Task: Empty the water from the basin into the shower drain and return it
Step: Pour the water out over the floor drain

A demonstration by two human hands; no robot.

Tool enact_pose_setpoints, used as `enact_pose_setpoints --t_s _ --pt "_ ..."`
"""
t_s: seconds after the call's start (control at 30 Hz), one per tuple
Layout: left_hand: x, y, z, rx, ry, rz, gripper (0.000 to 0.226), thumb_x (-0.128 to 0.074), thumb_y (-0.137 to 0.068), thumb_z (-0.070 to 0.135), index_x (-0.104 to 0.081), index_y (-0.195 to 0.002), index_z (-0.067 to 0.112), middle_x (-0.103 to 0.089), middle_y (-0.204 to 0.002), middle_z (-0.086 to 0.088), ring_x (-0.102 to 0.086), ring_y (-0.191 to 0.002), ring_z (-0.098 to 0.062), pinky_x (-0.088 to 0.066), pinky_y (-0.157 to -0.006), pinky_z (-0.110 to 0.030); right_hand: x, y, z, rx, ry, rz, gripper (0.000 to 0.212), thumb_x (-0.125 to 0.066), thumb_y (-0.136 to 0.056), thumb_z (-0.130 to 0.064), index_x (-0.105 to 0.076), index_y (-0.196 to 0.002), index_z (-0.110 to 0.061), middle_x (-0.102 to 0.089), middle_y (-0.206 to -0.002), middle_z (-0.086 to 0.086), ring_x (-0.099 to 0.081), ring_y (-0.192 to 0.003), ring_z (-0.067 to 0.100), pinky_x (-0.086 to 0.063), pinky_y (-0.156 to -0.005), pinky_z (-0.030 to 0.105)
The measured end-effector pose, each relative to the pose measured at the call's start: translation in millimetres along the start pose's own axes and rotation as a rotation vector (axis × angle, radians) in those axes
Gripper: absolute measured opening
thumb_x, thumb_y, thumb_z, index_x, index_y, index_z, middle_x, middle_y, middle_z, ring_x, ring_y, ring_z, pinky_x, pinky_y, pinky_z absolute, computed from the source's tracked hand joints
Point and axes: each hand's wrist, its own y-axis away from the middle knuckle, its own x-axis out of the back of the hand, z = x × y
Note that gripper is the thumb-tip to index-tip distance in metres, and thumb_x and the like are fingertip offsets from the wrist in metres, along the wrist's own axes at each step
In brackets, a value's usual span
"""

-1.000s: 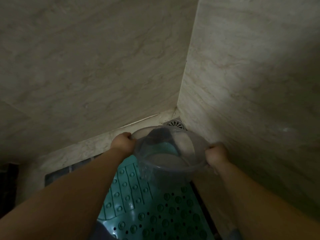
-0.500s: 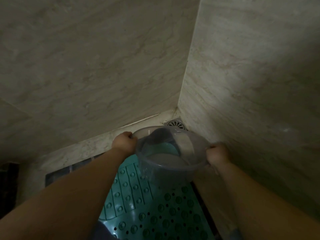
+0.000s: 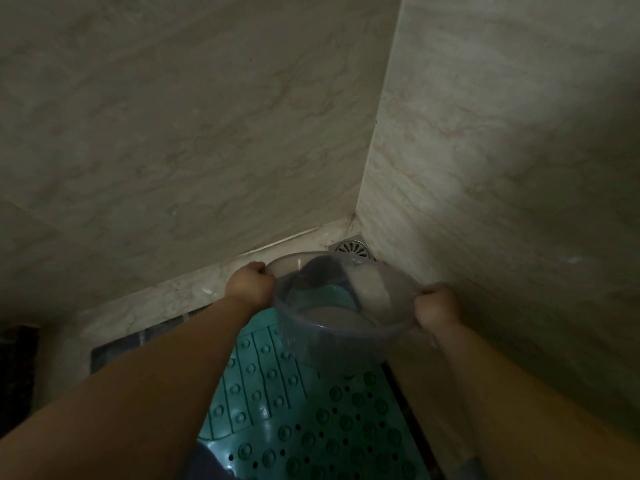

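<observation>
A clear plastic basin (image 3: 343, 306) is held in the air over the shower floor, near the corner. My left hand (image 3: 250, 283) grips its left rim and my right hand (image 3: 437, 309) grips its right rim. The basin looks close to level, and water seems to lie in its bottom, though the dim light makes that hard to tell. The square metal shower drain (image 3: 352, 250) sits in the floor corner just beyond the basin's far rim, partly hidden by it.
Two marble-look tiled walls (image 3: 207, 133) meet at the corner by the drain. A teal studded anti-slip mat (image 3: 304, 427) covers the floor under the basin. A pale stone ledge (image 3: 145, 306) runs along the left wall. The space is dim.
The basin and both hands have shifted slightly toward the corner drain; the grip is the same.
</observation>
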Motion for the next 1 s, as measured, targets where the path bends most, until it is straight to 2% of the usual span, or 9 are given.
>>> enact_pose_setpoints --t_s 0.1,0.27,0.43,0.57,0.67,0.77,0.83,0.9,1.0 --pt "0 0 0 -0.005 -0.013 0.001 0.042 -0.046 -0.095 0.02 -0.059 -0.133 0.007 -0.057 -0.139 -0.019 -0.053 -0.127 -0.036 -0.042 -0.103 -0.034 1 3 -2 0.008 -0.002 0.011 0.032 -0.048 -0.096 -0.006 -0.062 -0.121 0.007 -0.069 -0.111 0.026 -0.051 -0.05 0.018 -0.028 -0.024 0.012" --pt "0 0 1 0.006 -0.001 0.0 0.042 -0.046 -0.095 0.018 -0.058 -0.133 0.007 -0.056 -0.14 -0.018 -0.052 -0.128 -0.035 -0.041 -0.104 -0.032 1 5 -5 0.003 -0.028 0.013 0.03 -0.045 -0.096 -0.006 -0.064 -0.117 0.004 -0.069 -0.099 0.024 -0.049 -0.046 0.015 -0.032 -0.039 0.015" --pt "1 2 1 0.015 0.012 0.0 0.043 -0.046 -0.095 0.018 -0.056 -0.135 0.006 -0.054 -0.143 -0.017 -0.05 -0.13 -0.034 -0.039 -0.106 -0.032 1 6 -5 -0.017 -0.078 0.019 0.03 -0.045 -0.096 -0.006 -0.065 -0.116 0.003 -0.064 -0.086 0.018 -0.05 -0.043 0.013 -0.033 -0.031 0.013" --pt "2 3 2 0.025 0.039 0.006 0.04 -0.047 -0.095 0.017 -0.06 -0.13 0.005 -0.057 -0.139 -0.019 -0.053 -0.126 -0.035 -0.041 -0.102 -0.032 1 6 -5 -0.033 -0.128 0.016 0.031 -0.044 -0.093 -0.003 -0.064 -0.117 0.002 -0.066 -0.095 0.023 -0.053 -0.046 0.018 -0.036 -0.034 0.015" --pt "2 4 4 0.057 0.09 0.01 0.045 -0.049 -0.095 0.02 -0.055 -0.137 0.007 -0.054 -0.143 -0.016 -0.051 -0.13 -0.033 -0.04 -0.104 -0.031 1 6 -6 -0.031 -0.117 0.03 0.033 -0.043 -0.093 -0.001 -0.064 -0.119 0.001 -0.068 -0.1 0.025 -0.052 -0.044 0.017 -0.034 -0.034 0.014" --pt "2 4 6 0.074 0.145 0.02 0.045 -0.05 -0.095 0.021 -0.054 -0.138 0.01 -0.057 -0.14 -0.014 -0.059 -0.119 -0.031 -0.044 -0.084 -0.024 1 6 -6 -0.04 -0.118 0.036 0.031 -0.043 -0.094 -0.002 -0.064 -0.116 0.0 -0.064 -0.083 0.016 -0.051 -0.046 0.016 -0.034 -0.039 0.017" --pt "1 4 6 0.076 0.198 0.022 0.043 -0.051 -0.095 0.019 -0.054 -0.137 0.009 -0.06 -0.135 -0.015 -0.065 -0.092 -0.024 -0.045 -0.061 -0.01 0 6 -6 -0.034 -0.136 0.034 0.03 -0.043 -0.094 -0.002 -0.064 -0.116 -0.002 -0.067 -0.097 0.021 -0.052 -0.05 0.017 -0.039 -0.043 0.019" --pt "0 4 7 0.083 0.259 0.028 0.042 -0.051 -0.095 0.016 -0.055 -0.136 0.008 -0.061 -0.131 -0.017 -0.052 -0.065 -0.01 -0.039 -0.038 -0.004 0 6 -8 -0.038 -0.174 0.03 0.03 -0.043 -0.095 -0.003 -0.064 -0.117 -0.005 -0.066 -0.109 0.023 -0.054 -0.054 0.019 -0.052 -0.052 0.029" --pt "1 4 9 0.1 0.281 0.034 0.043 -0.052 -0.095 0.019 -0.055 -0.136 0.011 -0.064 -0.128 -0.017 -0.057 -0.08 -0.02 -0.045 -0.056 -0.017 1 7 -10 -0.058 -0.244 0.018 0.027 -0.043 -0.096 -0.003 -0.064 -0.112 -0.004 -0.064 -0.093 0.016 -0.054 -0.057 0.02 -0.06 -0.076 0.046"
